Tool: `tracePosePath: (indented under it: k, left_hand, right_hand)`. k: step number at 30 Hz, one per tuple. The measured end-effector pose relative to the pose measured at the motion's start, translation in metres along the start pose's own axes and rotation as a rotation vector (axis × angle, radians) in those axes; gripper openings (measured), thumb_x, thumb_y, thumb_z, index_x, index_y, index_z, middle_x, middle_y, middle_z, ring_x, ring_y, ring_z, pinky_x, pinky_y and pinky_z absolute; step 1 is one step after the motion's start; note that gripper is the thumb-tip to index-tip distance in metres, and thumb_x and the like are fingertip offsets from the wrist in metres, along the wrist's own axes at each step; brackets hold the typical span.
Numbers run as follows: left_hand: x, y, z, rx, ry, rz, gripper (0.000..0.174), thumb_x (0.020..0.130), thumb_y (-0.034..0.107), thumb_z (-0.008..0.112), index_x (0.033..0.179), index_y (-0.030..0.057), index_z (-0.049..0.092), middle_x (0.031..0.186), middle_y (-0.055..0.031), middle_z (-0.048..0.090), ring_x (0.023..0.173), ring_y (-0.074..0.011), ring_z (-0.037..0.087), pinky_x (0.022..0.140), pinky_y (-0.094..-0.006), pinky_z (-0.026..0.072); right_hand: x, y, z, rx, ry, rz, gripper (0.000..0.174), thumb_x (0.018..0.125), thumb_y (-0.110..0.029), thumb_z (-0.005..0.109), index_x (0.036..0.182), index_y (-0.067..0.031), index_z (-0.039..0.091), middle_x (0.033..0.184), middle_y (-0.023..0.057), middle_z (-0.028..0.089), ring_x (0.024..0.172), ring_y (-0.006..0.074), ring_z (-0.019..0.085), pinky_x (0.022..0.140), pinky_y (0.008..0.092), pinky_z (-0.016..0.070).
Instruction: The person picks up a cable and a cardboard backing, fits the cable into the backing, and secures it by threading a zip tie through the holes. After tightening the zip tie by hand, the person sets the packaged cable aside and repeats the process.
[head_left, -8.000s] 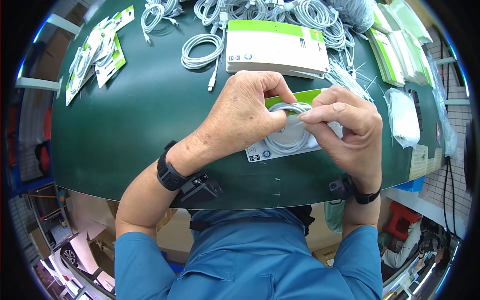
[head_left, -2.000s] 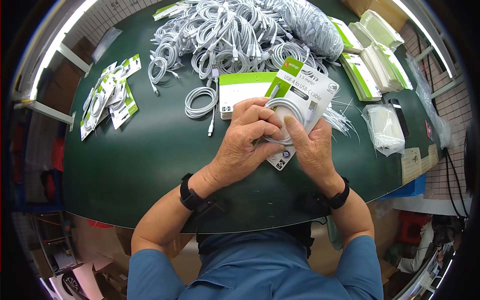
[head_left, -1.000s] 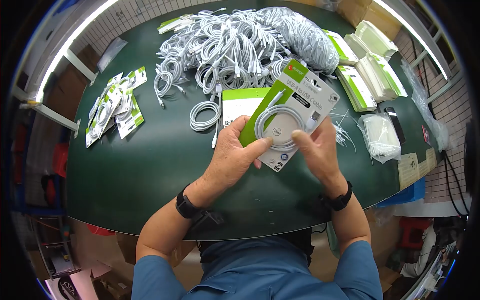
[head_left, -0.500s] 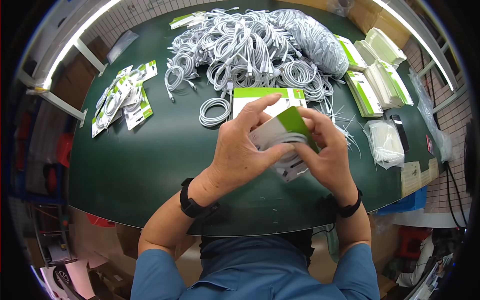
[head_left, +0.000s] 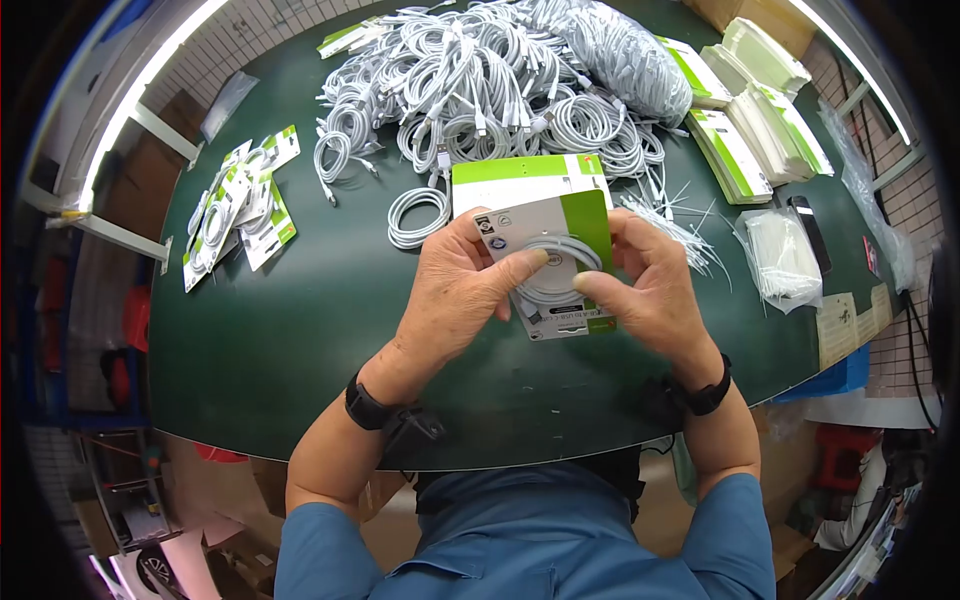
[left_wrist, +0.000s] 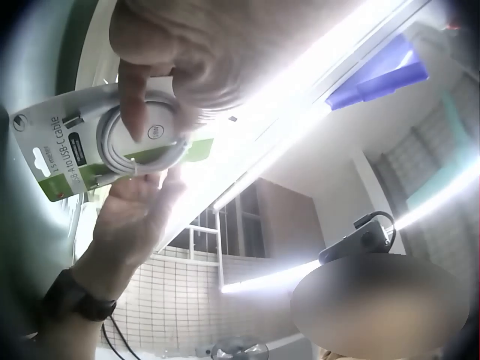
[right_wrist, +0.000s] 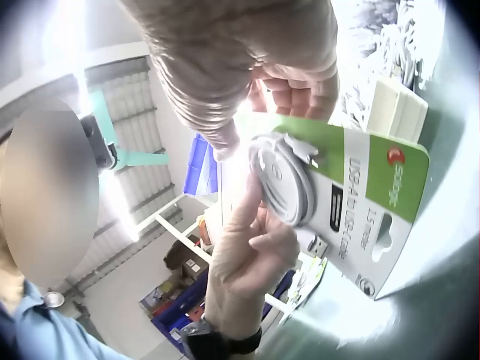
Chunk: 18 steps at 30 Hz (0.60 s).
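Both hands hold one green-and-white card [head_left: 582, 212] with a coiled white cable [head_left: 545, 292] on its face. The left hand [head_left: 455, 275] pinches the card's left side, thumb on the coil. On the opposite side the right hand [head_left: 655, 285] grips the green edge, its thumb at the coil's rim. The card is turned with its printed title toward the body. In the right wrist view the card [right_wrist: 345, 225] reads "USB-A to USB-C cable", with the coil [right_wrist: 281, 180] under the left thumb. The left wrist view shows the coil [left_wrist: 112, 142] against the card [left_wrist: 52, 142].
A stack of cards [head_left: 520, 170] lies just beyond the hands, a single coiled cable [head_left: 418, 218] beside it. Behind is a large cable pile [head_left: 480, 80]. Carded cables [head_left: 235, 210] lie left; card stacks [head_left: 730, 155], white ties [head_left: 690, 235] and a plastic bag [head_left: 782, 258] lie right.
The card has been turned in the hands, so its title, formerly at the far end, now lies at the near end, upside down. Both hands keep hold of it, thumbs back on its face.
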<state>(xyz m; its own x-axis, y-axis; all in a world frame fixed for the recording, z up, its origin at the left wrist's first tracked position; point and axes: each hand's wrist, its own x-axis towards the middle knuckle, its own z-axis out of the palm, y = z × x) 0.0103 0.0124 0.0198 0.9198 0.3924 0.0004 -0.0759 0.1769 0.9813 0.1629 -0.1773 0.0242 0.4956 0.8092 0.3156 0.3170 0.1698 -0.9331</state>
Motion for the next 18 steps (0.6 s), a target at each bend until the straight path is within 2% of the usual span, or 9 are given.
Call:
tracePosePath:
  k: [1, 2, 4, 5, 8, 9, 12, 13, 18]
  left_hand:
    - [-0.001, 0.002, 0.000, -0.033, -0.012, -0.006, 0.033, 0.099, 0.006, 0.076, 0.129, -0.0052, 0.066, 0.112, -0.0116, 0.078, 0.090, -0.0130, 0.075, 0.062, -0.0239, 0.0613]
    - [-0.001, 0.003, 0.002, -0.069, -0.029, -0.013, 0.034, 0.100, 0.005, 0.075, 0.131, -0.0057, 0.064, 0.114, -0.0126, 0.077, 0.092, -0.0142, 0.075, 0.061, -0.0239, 0.0620]
    - [-0.001, 0.008, 0.005, -0.075, -0.037, 0.013, 0.036, 0.102, 0.003, 0.071, 0.135, -0.0063, 0.060, 0.119, -0.0145, 0.075, 0.096, -0.0161, 0.075, 0.063, -0.0259, 0.0644]
    - [0.000, 0.009, 0.006, -0.082, -0.044, 0.027, 0.037, 0.103, 0.003, 0.070, 0.137, -0.0066, 0.057, 0.121, -0.0154, 0.074, 0.097, -0.0170, 0.075, 0.065, -0.0268, 0.0657]
    - [-0.001, 0.008, 0.000, -0.039, -0.094, 0.073, 0.040, 0.104, 0.002, 0.068, 0.140, -0.0066, 0.054, 0.126, -0.0167, 0.072, 0.102, -0.0196, 0.075, 0.068, -0.0282, 0.0676]
    - [-0.001, 0.005, -0.003, -0.026, -0.097, 0.083, 0.041, 0.104, 0.002, 0.068, 0.141, -0.0056, 0.053, 0.125, -0.0167, 0.072, 0.101, -0.0191, 0.075, 0.067, -0.0278, 0.0672]
    - [-0.001, 0.002, -0.003, 0.008, -0.102, 0.100, 0.040, 0.103, 0.002, 0.069, 0.140, -0.0045, 0.053, 0.122, -0.0161, 0.072, 0.100, -0.0185, 0.075, 0.067, -0.0279, 0.0672]
    - [-0.001, 0.000, -0.004, -0.002, -0.105, 0.104, 0.038, 0.103, 0.002, 0.069, 0.138, -0.0042, 0.054, 0.122, -0.0160, 0.072, 0.100, -0.0184, 0.074, 0.067, -0.0280, 0.0673]
    - [-0.002, -0.001, 0.001, -0.014, -0.102, 0.106, 0.031, 0.103, 0.002, 0.070, 0.130, -0.0026, 0.055, 0.120, -0.0156, 0.072, 0.100, -0.0186, 0.074, 0.067, -0.0290, 0.0677]
  right_hand:
    - [0.002, -0.002, -0.006, -0.110, -0.006, -0.028, 0.041, 0.094, -0.007, 0.082, 0.131, 0.0025, 0.068, 0.122, 0.0120, 0.074, 0.105, 0.0159, 0.072, 0.093, 0.0313, 0.0585]
    - [0.006, 0.003, -0.010, -0.104, 0.095, -0.106, 0.034, 0.093, -0.012, 0.082, 0.124, 0.0010, 0.072, 0.112, 0.0108, 0.076, 0.093, 0.0155, 0.072, 0.085, 0.0300, 0.0582]
    - [0.011, 0.005, -0.033, -0.285, 0.213, 0.006, 0.026, 0.093, -0.011, 0.081, 0.115, 0.0020, 0.074, 0.099, 0.0085, 0.077, 0.085, 0.0147, 0.071, 0.079, 0.0311, 0.0584]
    - [0.015, 0.003, -0.042, -0.418, 0.263, 0.076, 0.017, 0.091, -0.012, 0.081, 0.102, 0.0006, 0.077, 0.088, 0.0098, 0.077, 0.076, 0.0184, 0.072, 0.073, 0.0333, 0.0577]
    - [0.015, 0.022, -0.074, -0.744, 0.099, 0.224, 0.013, 0.089, -0.013, 0.081, 0.096, -0.0020, 0.078, 0.091, 0.0139, 0.078, 0.073, 0.0237, 0.072, 0.071, 0.0358, 0.0570]
    - [0.015, 0.031, -0.076, -0.786, 0.066, 0.266, 0.014, 0.087, -0.016, 0.082, 0.094, -0.0040, 0.080, 0.096, 0.0163, 0.078, 0.079, 0.0311, 0.073, 0.076, 0.0411, 0.0586]
    - [0.011, 0.049, -0.070, -1.131, 0.009, 0.346, 0.018, 0.085, -0.017, 0.083, 0.097, -0.0040, 0.080, 0.094, 0.0139, 0.077, 0.083, 0.0314, 0.074, 0.080, 0.0434, 0.0581]
    - [0.012, 0.053, -0.069, -1.144, 0.037, 0.310, 0.018, 0.086, -0.020, 0.082, 0.097, -0.0057, 0.081, 0.098, 0.0152, 0.076, 0.095, 0.0364, 0.074, 0.085, 0.0490, 0.0572]
    - [0.016, 0.061, -0.068, -1.128, -0.032, 0.331, 0.013, 0.090, -0.017, 0.076, 0.093, -0.0039, 0.074, 0.098, 0.0162, 0.075, 0.098, 0.0394, 0.072, 0.085, 0.0505, 0.0562]
